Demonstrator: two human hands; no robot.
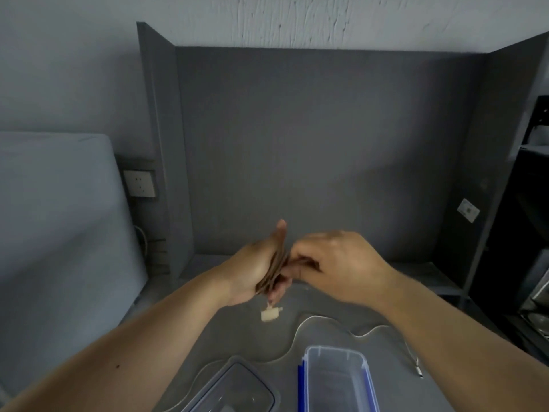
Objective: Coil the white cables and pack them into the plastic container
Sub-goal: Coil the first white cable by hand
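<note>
My left hand (255,272) is held upright above the desk, fingers straight and together. A white cable plug (271,314) dangles blurred just below it. My right hand (332,263) presses against the left fingers with its fingertips pinched; the cable between the hands is hidden. A second stretch of white cable (300,328) snakes loose over the desk and ends in a small connector (419,370) at the right. The clear plastic container (309,379) with blue clips stands open at the near edge. Its clear lid (237,367) lies to its left.
Grey desk (341,301) boxed in by dark grey panels at the back and sides. A wall socket (139,183) and a pale cushion (59,218) are at the left. Dark shelving (528,233) stands at the right.
</note>
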